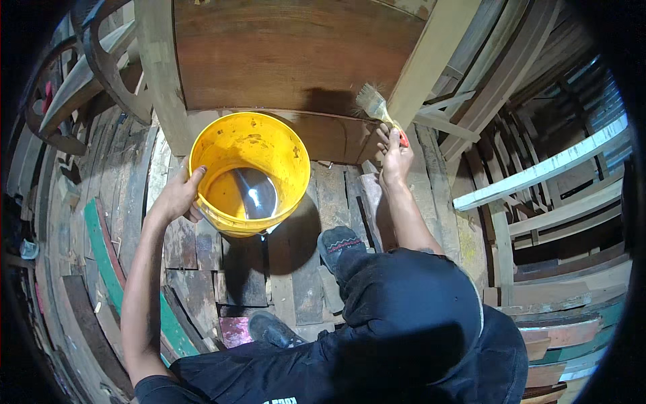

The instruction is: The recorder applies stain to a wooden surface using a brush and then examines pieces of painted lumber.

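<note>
**Amid a plank floor and stacked timber, bucket and brush face a wooden panel**

Worn planks make up the floor (309,289) of a cluttered timber space, where a person in dark trousers (417,303) sits or crouches, one dark shoe (340,249) set forward. A green-painted board (102,249) lies at the person's left. The left hand (177,195) grips the near-left rim of a yellow bucket (286,158), thumb over the edge; the shadow beneath suggests it hangs clear of the planks. Shiny, dark-looking liquid (252,195) sits shallow at its bottom, its kind impossible to tell. The right hand (396,158) closes around a paintbrush (374,104) by its red-tipped handle, bristles up and toward the brown panel (296,54), apparently just short of it. The step looks like brushing liquid onto the wood, paused between dip and stroke. The next move would seem to call for bristles laid flat on the panel, clear of its pale upright post (434,54), with the bucket kept level. Beyond, at right, loose lengths of timber (572,229) crowd the background.
</note>
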Action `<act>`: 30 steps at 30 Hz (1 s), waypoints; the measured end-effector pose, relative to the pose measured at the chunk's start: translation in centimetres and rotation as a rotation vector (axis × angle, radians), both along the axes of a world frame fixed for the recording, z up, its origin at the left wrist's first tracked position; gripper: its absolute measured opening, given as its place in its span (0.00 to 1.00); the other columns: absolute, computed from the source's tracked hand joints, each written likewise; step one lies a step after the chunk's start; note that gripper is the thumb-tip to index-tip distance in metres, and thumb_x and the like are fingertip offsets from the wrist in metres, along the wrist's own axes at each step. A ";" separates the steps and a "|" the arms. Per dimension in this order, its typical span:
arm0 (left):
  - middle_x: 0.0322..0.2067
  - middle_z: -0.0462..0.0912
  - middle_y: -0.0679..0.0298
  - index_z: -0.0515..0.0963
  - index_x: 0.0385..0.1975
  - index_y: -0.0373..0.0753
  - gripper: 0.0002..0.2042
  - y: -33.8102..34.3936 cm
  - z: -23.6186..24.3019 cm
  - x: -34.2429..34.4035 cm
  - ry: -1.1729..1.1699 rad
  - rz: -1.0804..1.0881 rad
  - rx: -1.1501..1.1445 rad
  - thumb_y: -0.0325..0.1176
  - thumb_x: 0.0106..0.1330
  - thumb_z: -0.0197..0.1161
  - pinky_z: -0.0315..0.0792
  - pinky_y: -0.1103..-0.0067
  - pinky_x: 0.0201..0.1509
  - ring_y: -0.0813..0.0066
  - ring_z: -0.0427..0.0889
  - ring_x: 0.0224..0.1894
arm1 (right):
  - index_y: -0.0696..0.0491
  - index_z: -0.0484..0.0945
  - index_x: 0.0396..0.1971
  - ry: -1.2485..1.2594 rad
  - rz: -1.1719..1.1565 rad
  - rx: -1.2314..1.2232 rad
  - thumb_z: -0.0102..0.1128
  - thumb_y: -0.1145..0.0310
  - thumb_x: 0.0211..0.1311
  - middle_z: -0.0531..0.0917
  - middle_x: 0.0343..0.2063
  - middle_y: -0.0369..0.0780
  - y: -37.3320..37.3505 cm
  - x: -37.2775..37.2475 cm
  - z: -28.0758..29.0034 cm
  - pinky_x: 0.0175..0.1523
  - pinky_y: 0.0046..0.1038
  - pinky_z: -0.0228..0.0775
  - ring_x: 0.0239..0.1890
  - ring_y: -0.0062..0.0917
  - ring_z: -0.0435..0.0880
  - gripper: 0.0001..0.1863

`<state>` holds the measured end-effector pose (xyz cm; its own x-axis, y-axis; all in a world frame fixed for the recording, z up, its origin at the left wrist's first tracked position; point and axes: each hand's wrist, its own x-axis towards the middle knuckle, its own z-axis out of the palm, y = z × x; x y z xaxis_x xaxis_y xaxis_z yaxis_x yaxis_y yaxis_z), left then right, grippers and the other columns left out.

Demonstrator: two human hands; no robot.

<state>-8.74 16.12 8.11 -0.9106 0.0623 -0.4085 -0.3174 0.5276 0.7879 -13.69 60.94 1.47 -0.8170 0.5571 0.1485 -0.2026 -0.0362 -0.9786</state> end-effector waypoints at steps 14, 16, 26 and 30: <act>0.36 0.86 0.57 0.74 0.62 0.40 0.29 -0.5 -2.1 -1.1 0.021 -0.098 0.000 0.59 0.75 0.48 0.78 0.78 0.19 0.71 0.85 0.22 | 0.52 0.76 0.56 -0.098 0.310 -0.320 0.46 0.55 0.78 0.86 0.48 0.41 0.9 1.0 2.6 0.50 0.30 0.71 0.48 0.26 0.84 0.19; 0.40 0.85 0.54 0.71 0.63 0.40 0.28 0.1 -1.7 -1.5 0.045 -0.139 0.006 0.56 0.76 0.48 0.80 0.76 0.22 0.70 0.85 0.23 | 0.48 0.77 0.56 -0.068 0.278 -0.273 0.47 0.54 0.78 0.84 0.34 0.35 -1.1 2.2 4.4 0.50 0.32 0.71 0.40 0.23 0.81 0.19; 0.32 0.86 0.47 0.70 0.57 0.23 0.33 0.6 0.3 -0.1 -0.010 -0.204 -0.157 0.54 0.73 0.47 0.83 0.69 0.24 0.60 0.87 0.22 | 0.57 0.75 0.54 -0.044 0.665 0.192 0.53 0.58 0.78 0.81 0.38 0.37 -8.9 4.7 3.6 0.51 0.25 0.73 0.40 0.20 0.79 0.18; 0.30 0.86 0.49 0.81 0.40 0.26 0.31 2.0 0.3 0.2 0.025 -0.075 -0.167 0.55 0.72 0.48 0.82 0.69 0.25 0.61 0.87 0.23 | 0.58 0.77 0.53 -0.032 0.859 0.654 0.55 0.70 0.76 0.81 0.48 0.39 -9.8 4.8 0.8 0.56 0.25 0.72 0.48 0.21 0.80 0.12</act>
<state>-8.50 18.17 8.41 -0.9159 0.0639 -0.3963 -0.2535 0.6735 0.6944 -8.91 51.13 2.23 -0.9054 -0.3839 0.1813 -0.3330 0.3773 -0.8642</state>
